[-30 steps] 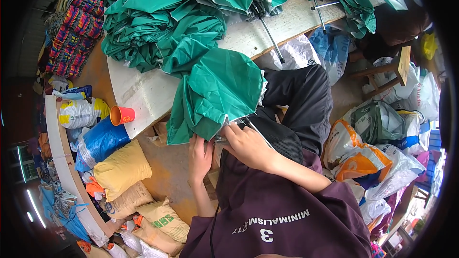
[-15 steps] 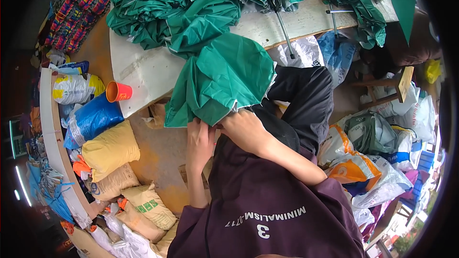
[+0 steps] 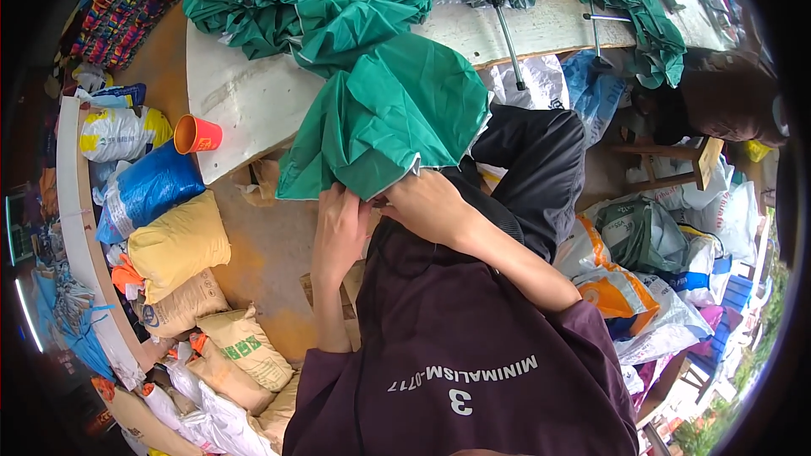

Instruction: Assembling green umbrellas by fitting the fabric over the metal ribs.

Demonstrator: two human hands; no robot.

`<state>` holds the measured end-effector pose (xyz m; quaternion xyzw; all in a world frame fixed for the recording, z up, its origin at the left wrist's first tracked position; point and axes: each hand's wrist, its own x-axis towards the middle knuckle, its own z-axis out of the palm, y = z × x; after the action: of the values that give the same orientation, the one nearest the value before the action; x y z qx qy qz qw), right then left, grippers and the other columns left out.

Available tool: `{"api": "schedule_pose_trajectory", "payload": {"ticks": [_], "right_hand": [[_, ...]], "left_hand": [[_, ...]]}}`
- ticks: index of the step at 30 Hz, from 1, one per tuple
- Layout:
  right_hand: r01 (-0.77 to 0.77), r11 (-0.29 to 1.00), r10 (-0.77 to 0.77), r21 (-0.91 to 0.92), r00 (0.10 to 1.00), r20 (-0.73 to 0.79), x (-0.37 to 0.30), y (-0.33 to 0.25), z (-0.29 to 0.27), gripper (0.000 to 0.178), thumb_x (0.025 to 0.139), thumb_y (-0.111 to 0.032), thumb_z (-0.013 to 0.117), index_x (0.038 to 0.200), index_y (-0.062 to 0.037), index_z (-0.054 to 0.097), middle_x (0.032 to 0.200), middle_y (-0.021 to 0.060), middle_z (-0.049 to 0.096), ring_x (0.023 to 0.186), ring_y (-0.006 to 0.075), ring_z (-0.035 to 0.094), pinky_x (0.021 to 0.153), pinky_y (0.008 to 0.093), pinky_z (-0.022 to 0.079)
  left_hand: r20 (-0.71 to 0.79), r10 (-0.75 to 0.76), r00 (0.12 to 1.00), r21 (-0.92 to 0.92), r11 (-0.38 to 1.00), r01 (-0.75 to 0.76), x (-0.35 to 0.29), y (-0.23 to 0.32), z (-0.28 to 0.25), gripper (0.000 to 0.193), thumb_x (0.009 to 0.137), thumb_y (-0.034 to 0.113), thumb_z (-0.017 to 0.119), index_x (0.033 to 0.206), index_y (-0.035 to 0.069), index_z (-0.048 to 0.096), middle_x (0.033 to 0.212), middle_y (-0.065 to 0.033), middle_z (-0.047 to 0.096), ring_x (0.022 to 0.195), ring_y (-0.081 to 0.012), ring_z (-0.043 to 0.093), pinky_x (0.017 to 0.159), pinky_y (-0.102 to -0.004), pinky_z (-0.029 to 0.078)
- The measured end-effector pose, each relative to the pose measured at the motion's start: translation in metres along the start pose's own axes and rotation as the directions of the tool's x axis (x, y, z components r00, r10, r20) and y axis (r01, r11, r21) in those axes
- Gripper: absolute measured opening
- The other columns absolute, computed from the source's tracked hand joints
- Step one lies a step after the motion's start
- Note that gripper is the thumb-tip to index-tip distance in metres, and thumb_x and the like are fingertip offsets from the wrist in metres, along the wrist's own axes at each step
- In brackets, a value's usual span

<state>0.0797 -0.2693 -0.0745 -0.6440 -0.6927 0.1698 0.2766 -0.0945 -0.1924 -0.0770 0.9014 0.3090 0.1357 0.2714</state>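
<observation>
A green umbrella canopy (image 3: pixel 397 110) with a pale underside hangs from the table edge toward my lap. Its near hem is pinched by my left hand (image 3: pixel 340 218), with the fingers closed. Close on the right, my right hand (image 3: pixel 427 205) is closed at the same hem, next to a pale corner of the cloth. The two hands nearly meet, and the fabric and the knuckles hide the fingertips. Behind the canopy, a heap of folded green umbrella cloth (image 3: pixel 253 4) lies on the table, and a metal umbrella shaft (image 3: pixel 509 46) sticks out over the edge.
The white table (image 3: pixel 245 110) spans the far side, with a red-orange cup (image 3: pixel 198 134) at its left corner. Stuffed sacks, including a yellow sack (image 3: pixel 179 245), line the left floor. Plastic bags (image 3: pixel 629 287) and a wooden stool (image 3: pixel 705 162) stand at the right.
The view has shifted slightly. Both hands stay closed at the hem of the green canopy, which keeps nearly the same shape.
</observation>
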Motion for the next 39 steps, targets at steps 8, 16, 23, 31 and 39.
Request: {"api": "schedule_pose_trajectory", "payload": {"ticks": [8, 16, 23, 31, 39], "right_hand": [[-0.016, 0.996, 0.016, -0.092, 1.000, 0.005, -0.002, -0.008, 0.007, 0.016, 0.080, -0.019, 0.072, 0.086, -0.0046, 0.067, 0.079, 0.0120, 0.067, 0.076, 0.0291, 0.068, 0.065, 0.0385, 0.052], [-0.090, 0.995, 0.096, -0.053, 0.989, 0.115, 0.003, -0.009, 0.004, 0.019, 0.084, -0.023, 0.070, 0.094, -0.0070, 0.068, 0.090, 0.0137, 0.066, 0.083, 0.0318, 0.066, 0.072, 0.0406, 0.053], [-0.160, 0.979, 0.154, 0.123, 0.986, 0.059, 0.006, -0.008, 0.000, 0.023, 0.089, -0.022, 0.065, 0.096, -0.0006, 0.065, 0.086, 0.0173, 0.068, 0.084, 0.0348, 0.067, 0.072, 0.0433, 0.052], [-0.161, 0.616, 0.136, 0.771, 0.986, 0.098, 0.003, 0.007, -0.013, 0.032, 0.097, -0.023, 0.054, 0.114, 0.0040, 0.056, 0.102, 0.0199, 0.065, 0.092, 0.0309, 0.064, 0.083, 0.0399, 0.049], [-0.205, 0.551, 0.122, 0.809, 0.979, 0.165, 0.002, 0.019, -0.002, 0.031, 0.097, -0.023, 0.053, 0.115, 0.0035, 0.055, 0.100, 0.0160, 0.064, 0.094, 0.0250, 0.061, 0.086, 0.0375, 0.048]], "left_hand": [[0.007, -0.018, 1.000, 0.028, 0.999, 0.017, -0.003, -0.001, -0.001, 0.034, 0.091, 0.006, 0.059, 0.124, 0.000, 0.054, 0.124, -0.0229, 0.054, 0.107, -0.0436, 0.050, 0.090, -0.0498, 0.042], [-0.057, 0.044, 0.997, 0.024, 0.999, -0.043, 0.005, 0.003, -0.008, 0.029, 0.089, 0.003, 0.058, 0.118, 0.000, 0.054, 0.100, -0.0243, 0.058, 0.097, -0.0457, 0.051, 0.084, -0.0530, 0.042], [0.105, -0.163, 0.981, -0.265, 0.946, 0.186, 0.002, -0.013, -0.025, 0.021, 0.088, 0.003, 0.058, 0.109, -0.001, 0.056, 0.101, -0.0211, 0.060, 0.098, -0.0413, 0.054, 0.087, -0.0489, 0.043], [0.097, 0.026, 0.995, -0.234, 0.972, -0.003, -0.007, -0.001, -0.040, 0.010, 0.086, 0.005, 0.063, 0.096, 0.003, 0.061, 0.110, -0.0124, 0.063, 0.111, -0.0326, 0.053, 0.091, -0.0444, 0.043], [-0.050, 0.164, 0.985, 0.161, 0.975, -0.154, -0.017, 0.008, -0.020, 0.013, 0.081, 0.011, 0.072, 0.091, 0.008, 0.065, 0.111, -0.0073, 0.065, 0.111, -0.0305, 0.054, 0.091, -0.0435, 0.042]]}}
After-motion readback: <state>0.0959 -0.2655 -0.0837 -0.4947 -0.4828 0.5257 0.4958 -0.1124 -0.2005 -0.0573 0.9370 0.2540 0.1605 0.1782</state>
